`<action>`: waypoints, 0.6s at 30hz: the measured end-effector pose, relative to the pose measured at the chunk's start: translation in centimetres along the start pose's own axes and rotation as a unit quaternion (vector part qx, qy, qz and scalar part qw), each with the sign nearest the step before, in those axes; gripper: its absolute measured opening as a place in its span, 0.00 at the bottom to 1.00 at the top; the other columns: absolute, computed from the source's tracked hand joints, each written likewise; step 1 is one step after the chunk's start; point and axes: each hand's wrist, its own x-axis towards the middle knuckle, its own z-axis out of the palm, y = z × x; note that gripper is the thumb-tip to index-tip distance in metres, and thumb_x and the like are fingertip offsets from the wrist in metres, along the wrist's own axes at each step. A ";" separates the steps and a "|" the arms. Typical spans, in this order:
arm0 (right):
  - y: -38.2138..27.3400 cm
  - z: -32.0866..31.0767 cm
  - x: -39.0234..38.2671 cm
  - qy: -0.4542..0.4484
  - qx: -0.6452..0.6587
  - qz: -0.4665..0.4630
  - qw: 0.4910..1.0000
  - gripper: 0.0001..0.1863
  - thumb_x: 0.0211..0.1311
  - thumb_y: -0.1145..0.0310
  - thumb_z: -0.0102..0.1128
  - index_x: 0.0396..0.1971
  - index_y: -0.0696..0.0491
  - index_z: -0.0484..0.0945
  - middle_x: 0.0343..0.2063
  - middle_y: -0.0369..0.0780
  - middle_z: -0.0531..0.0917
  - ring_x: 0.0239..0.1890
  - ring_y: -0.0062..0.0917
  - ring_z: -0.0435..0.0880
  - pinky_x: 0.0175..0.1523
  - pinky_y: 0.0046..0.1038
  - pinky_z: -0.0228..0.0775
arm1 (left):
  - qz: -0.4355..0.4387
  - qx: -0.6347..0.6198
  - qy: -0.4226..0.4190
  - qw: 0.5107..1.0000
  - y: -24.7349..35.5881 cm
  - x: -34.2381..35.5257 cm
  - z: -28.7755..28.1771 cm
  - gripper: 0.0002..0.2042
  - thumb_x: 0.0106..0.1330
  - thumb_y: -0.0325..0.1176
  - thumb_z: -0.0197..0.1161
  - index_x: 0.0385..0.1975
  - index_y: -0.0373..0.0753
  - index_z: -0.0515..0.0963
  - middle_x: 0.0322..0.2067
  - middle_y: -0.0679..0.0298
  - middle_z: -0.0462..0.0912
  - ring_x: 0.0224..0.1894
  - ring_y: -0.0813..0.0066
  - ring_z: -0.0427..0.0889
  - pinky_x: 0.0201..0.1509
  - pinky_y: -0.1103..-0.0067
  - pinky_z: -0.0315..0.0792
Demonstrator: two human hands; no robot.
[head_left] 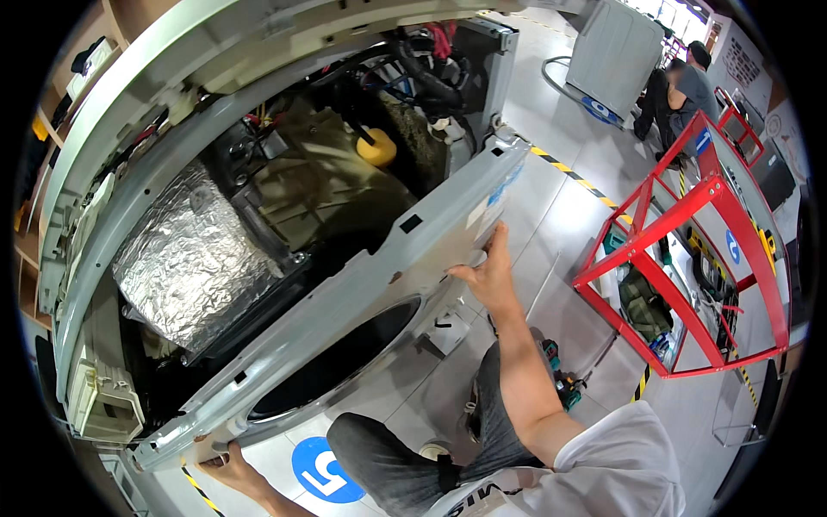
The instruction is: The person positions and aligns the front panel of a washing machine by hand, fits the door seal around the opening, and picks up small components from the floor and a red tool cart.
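A grey washing machine front panel [345,297] with a round door opening leans out from the open cabinet [69,224]. My right hand [489,274] holds the panel's outer face near its far right end, thumb and fingers spread against it. Down at the near left end, my left hand [231,472] grips the panel by its lower part; some fingertips are hidden. Behind the panel, the machine's inside shows a foil-wrapped block [194,254], a yellow rounded part [376,148] and bundled wires [422,73].
A red-framed cart [637,250] with tools and a dark green bag stands to the right. A cordless drill [564,383] lies on the floor by my knee. Farther back are a grey cabinet [613,60] with a hose and a person [685,90] crouching. Wooden shelves [121,26] stand at the left.
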 end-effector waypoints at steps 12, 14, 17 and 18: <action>-1.7 0.3 0.1 0.001 -0.031 0.011 0.999 0.49 0.33 0.66 0.77 0.55 0.56 0.52 0.47 0.47 0.72 0.50 0.37 0.72 0.53 0.34 0.64 | 0.008 0.011 0.019 1.000 -1.1 0.9 -0.1 0.33 0.44 0.16 0.57 0.55 0.30 0.56 0.50 0.50 0.64 0.52 0.59 0.67 0.55 0.70 0.67; -2.0 0.4 0.3 -0.007 -0.029 0.014 0.999 0.49 0.33 0.66 0.76 0.55 0.56 0.52 0.47 0.48 0.71 0.49 0.37 0.72 0.54 0.34 0.64 | 0.011 0.021 0.026 0.999 -0.9 1.1 0.1 0.33 0.44 0.16 0.57 0.56 0.30 0.56 0.50 0.50 0.64 0.52 0.59 0.67 0.56 0.70 0.67; -1.6 0.4 0.3 -0.006 -0.027 0.006 1.000 0.51 0.31 0.65 0.77 0.55 0.56 0.51 0.47 0.48 0.71 0.49 0.38 0.71 0.54 0.34 0.64 | 0.023 0.043 0.028 0.998 -2.1 1.6 -0.2 0.33 0.44 0.16 0.58 0.55 0.30 0.56 0.48 0.49 0.66 0.50 0.59 0.69 0.55 0.69 0.67; -1.5 0.4 0.3 -0.006 -0.035 0.006 0.999 0.51 0.31 0.64 0.78 0.55 0.56 0.51 0.47 0.48 0.71 0.49 0.38 0.72 0.53 0.34 0.64 | 0.048 0.029 0.009 0.998 -2.3 1.9 -0.9 0.29 0.46 0.19 0.61 0.52 0.28 0.61 0.46 0.48 0.69 0.46 0.59 0.71 0.51 0.70 0.69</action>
